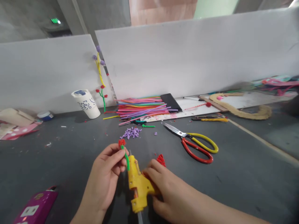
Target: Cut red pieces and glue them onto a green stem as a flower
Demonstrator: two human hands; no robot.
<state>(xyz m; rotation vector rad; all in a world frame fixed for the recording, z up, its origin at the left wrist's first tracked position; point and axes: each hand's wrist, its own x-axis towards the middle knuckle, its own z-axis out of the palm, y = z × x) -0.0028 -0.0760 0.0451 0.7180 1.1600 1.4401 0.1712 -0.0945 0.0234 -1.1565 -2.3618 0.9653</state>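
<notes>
Between the thumb and fingers of my left hand (105, 177) is a green pipe cleaner stem (126, 158) topped with a small red flower head (121, 142). My right hand (163, 183) is wrapped around the handle of a yellow hot glue gun (138, 183), its nozzle pointing away from me, close beside the stem. Whether nozzle and stem touch I cannot tell. Just beyond my right hand lies a pile of red cut pieces (161, 160), partly hidden by it. A heap of purple cut pieces (131, 133) sits past my left hand.
Yellow-and-red-handled scissors (184, 135) lie open at right. Pipe cleaners (142, 107) and a black phone (171, 102) are at the back, beside a white cup (86, 104). A purple power strip (35, 208) is at lower left. White panels (187, 59) stand behind.
</notes>
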